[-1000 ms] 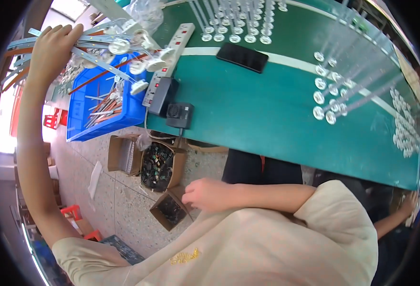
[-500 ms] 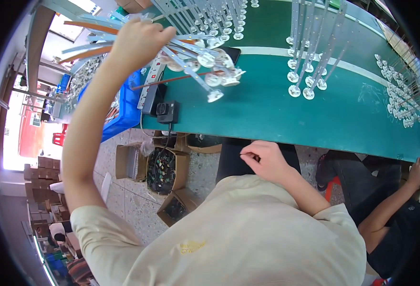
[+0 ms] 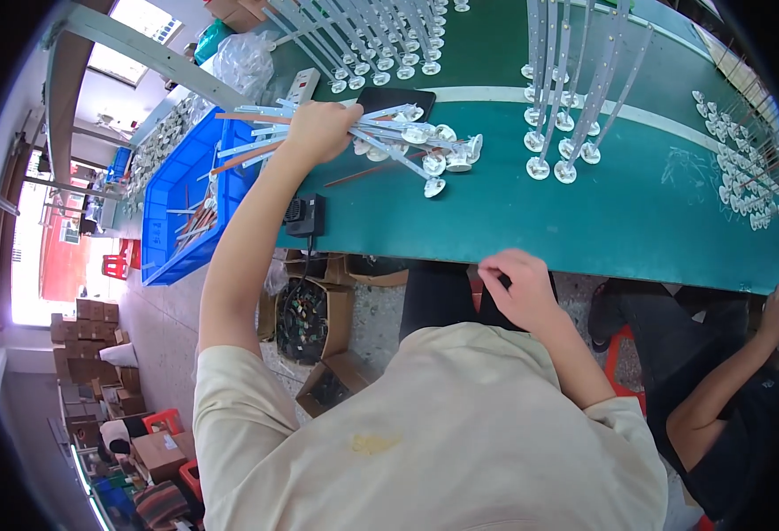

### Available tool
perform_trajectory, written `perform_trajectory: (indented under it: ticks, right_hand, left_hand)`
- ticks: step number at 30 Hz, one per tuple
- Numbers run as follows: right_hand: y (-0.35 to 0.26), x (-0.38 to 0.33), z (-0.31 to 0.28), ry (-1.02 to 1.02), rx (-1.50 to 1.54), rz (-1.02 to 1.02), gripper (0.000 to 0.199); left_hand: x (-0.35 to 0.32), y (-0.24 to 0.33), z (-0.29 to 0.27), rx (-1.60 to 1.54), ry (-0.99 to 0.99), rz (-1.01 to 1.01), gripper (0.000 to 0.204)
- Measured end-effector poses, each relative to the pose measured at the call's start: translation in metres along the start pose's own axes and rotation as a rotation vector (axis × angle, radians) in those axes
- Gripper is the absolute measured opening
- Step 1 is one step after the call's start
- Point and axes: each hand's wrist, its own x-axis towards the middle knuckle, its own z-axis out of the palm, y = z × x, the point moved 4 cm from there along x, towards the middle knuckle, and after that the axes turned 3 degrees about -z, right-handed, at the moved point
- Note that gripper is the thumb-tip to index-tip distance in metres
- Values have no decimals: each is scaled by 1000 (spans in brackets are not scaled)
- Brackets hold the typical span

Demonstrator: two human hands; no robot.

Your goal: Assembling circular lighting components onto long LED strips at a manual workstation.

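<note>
My left hand (image 3: 323, 133) is closed round a bundle of thin strips (image 3: 274, 134), low over the green table. The strips are pale blue-grey and orange-brown, and their round clear ends (image 3: 433, 163) fan out to the right. Below the bundle, a single reddish-brown strip (image 3: 354, 177) slants across the tabletop. At the front edge of the table, near my lap, my right hand (image 3: 522, 285) hovers with its thumb apart from its bent fingers and nothing visible in it.
A blue bin (image 3: 161, 239) holding loose strips stands left of the green table (image 3: 425, 217). Standing strips with round bases (image 3: 548, 142) fill the back and right. A black adapter (image 3: 305, 215) lies near the front edge. Cardboard boxes (image 3: 332, 323) sit below; another person's arm (image 3: 725, 380) is at right.
My left hand has brought the bundle right and lower over the table, uncovering the blue bin. My right hand has shifted slightly right and up, its thumb parting from the fingers.
</note>
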Motion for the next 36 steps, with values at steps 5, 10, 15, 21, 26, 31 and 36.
perform_trajectory:
  ticks: [5,10,15,21,26,31,36]
  right_hand:
    - [-21,66,53,-39,-322,-438,12]
    - [-20,153,137,-224,-806,-302,23]
    - [4,196,177,-240,-831,-231,14]
    - [-6,204,201,-67,-811,-273,5]
    - [-2,207,210,126,-796,-241,6]
    - [3,192,211,52,-801,-219,8]
    - [-39,124,137,-197,-440,-507,3]
  left_hand:
    - [2,1,6,-56,-89,-61,24]
    - [12,8,-3,-100,-153,-92,23]
    - [9,3,4,-174,-174,-78,22]
    - [19,11,31,-335,-241,-66,21]
    - [27,18,59,-515,-258,7,20]
    - [27,22,72,-577,-296,84,23]
    - [10,17,70,-705,-299,86,34]
